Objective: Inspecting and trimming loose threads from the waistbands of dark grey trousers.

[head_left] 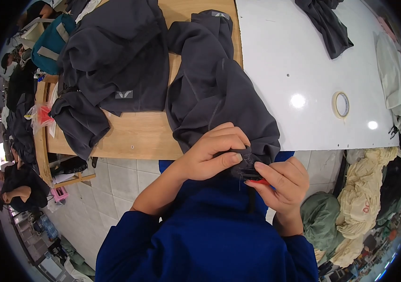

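Note:
My left hand (214, 152) is closed on the near end of a dark grey garment (219, 94), its thumb pressed on the cloth. That garment lies across the table and hangs over its front edge toward me. Close beside, my right hand (283, 183) pinches a small red tool (259, 181) between thumb and forefinger, against the gathered dark cloth. Its working end is lost among dark parts, so its exact kind is unclear. Fine loose threads (241, 181) stick out from the cloth between my hands.
More dark grey garments (116, 51) are piled at the left of the wooden table (134, 136). On the white tabletop (280, 47) to the right lie a tape roll (341, 105) and another dark piece (327, 26). Cream fabric (362, 188) is heaped at the right. Another person (19, 188) is at the far left.

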Tool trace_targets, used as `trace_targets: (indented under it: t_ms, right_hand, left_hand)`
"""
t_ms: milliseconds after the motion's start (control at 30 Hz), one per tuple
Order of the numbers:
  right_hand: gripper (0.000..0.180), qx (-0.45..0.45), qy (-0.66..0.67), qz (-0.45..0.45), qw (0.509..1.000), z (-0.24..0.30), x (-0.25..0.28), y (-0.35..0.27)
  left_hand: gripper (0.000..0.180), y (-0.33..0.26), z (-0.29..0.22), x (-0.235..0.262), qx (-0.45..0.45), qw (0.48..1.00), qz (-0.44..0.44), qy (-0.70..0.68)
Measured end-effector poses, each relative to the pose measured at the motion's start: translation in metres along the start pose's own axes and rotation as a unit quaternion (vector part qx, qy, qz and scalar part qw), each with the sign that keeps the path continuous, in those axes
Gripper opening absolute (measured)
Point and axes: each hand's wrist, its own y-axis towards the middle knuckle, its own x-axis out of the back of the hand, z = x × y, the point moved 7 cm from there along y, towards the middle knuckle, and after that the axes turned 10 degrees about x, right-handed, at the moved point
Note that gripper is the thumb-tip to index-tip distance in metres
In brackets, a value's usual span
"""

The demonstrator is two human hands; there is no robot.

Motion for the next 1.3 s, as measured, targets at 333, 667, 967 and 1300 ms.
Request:
trace_targets:
  t_ms: [333, 667, 967, 1300]
  right_hand:
    - [0.036, 0.01, -0.011, 0.015, 1.0, 0.002, 0.0017, 0.0013]
    - [0.038, -0.026, 0.023, 0.018, 0.999, -0.0045, 0.0004, -0.0039]
    - [0.034, -0.021, 0.014, 0.014, 1.0, -0.0017, -0.003, -0.003]
    - [0.038, -0.037, 0.032, -0.006, 0.999, -0.002, -0.0028, -0.0069]
  left_hand:
    - [0.011, 0.002, -0.0016, 0.0001, 0.004, 1.0, 0.009, 0.026]
    - [0.016, 0.0058, -0.0034, 0.0012, 0.002, 0.999, -0.014, 0.046]
    - [0.016, 0.0045, -0.0019, 0.0016, 0.001, 0.999, -0.014, 0.045]
    - [0.026, 0.0014, -0.0001, 0.0045, -0.007, 0.999, -0.023, 0.03]
